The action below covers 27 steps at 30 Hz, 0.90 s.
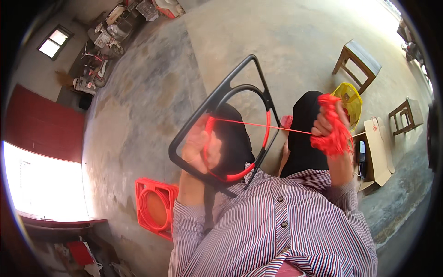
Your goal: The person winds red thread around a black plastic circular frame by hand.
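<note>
My left hand (201, 147) is closed on the ring of a black frame (206, 115), which has an angular outer edge and a round opening. Red cord covers parts of that ring, at its left, right and lower sides. A single red strand (263, 125) runs taut from the ring's left side across to my right hand (325, 125). That hand is closed round a loose bundle of red cord (336, 131), with loops hanging below the fist. The frame is tilted above my lap. Part of my left hand is blurred by glare.
Red frames (154, 207) with round openings lie stacked on the floor at left. At right are a yellow basket (351, 104), an open cardboard box (378, 152) with a dark device, and two wooden stools (357, 60). Bicycles (99, 74) stand by the far left wall.
</note>
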### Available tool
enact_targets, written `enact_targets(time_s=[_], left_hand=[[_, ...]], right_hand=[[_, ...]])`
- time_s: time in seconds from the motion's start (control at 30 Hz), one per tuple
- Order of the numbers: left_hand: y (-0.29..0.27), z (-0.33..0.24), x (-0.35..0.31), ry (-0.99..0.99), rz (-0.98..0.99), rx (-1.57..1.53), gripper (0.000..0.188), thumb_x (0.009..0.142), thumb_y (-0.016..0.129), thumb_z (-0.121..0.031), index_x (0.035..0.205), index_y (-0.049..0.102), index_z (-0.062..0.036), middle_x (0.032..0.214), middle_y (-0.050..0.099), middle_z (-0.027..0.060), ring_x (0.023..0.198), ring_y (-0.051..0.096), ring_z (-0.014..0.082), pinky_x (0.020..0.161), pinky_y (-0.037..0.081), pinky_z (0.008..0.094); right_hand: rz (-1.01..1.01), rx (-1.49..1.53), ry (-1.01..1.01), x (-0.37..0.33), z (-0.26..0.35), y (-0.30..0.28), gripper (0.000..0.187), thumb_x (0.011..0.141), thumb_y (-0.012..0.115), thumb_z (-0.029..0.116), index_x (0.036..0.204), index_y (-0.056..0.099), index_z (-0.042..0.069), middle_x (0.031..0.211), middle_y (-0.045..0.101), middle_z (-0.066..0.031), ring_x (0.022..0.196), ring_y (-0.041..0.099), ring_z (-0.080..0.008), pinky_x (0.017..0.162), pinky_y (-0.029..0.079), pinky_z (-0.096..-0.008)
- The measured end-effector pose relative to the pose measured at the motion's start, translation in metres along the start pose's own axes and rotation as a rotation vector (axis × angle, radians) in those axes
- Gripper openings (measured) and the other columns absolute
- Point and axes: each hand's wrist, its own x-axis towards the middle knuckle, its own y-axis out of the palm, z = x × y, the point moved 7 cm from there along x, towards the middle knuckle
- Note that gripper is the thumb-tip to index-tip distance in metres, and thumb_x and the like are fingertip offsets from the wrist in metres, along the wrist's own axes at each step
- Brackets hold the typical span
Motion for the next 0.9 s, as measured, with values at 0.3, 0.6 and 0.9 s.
enact_targets(time_s=[0.3,0.6,0.9], left_hand=[[0.047,0.032,0.004,-0.094,0.103,-0.079,0.076,0.090,0.051,-0.059,0.139,0.042,-0.0012,0.078,0.056,0.0071,0.049,0.044,0.0136,0.036,0.035,0.0249],[0.022,0.056,0.005,-0.052,-0.059,0.027,0.047,0.088,0.065,-0.022,0.125,0.053,0.0046,0.115,0.061,0.0117,0.104,0.060,0.0207,0.089,0.050,0.0337],[0.084,0.058,-0.004,-0.339,0.246,-0.203,0.057,0.100,0.041,-0.043,0.121,0.053,0.0087,0.083,0.063,0.0138,0.057,0.057,0.0185,0.051,0.046,0.0274]], right_hand=[[0.276,-0.640,0.168,0.014,-0.083,0.107,0.040,0.081,0.072,0.009,0.115,0.053,-0.001,0.102,0.062,-0.0104,0.093,0.062,-0.0167,0.084,0.051,-0.0294],[0.048,-0.560,0.088,0.038,-0.079,0.053,0.023,0.086,0.067,0.022,0.096,0.062,0.003,0.088,0.067,-0.0067,0.079,0.062,-0.0128,0.073,0.048,-0.0292],[0.034,0.021,0.286,0.045,-0.102,0.060,0.038,0.090,0.060,0.032,0.116,0.060,0.004,0.118,0.063,-0.0094,0.111,0.058,-0.0230,0.100,0.042,-0.0380]])
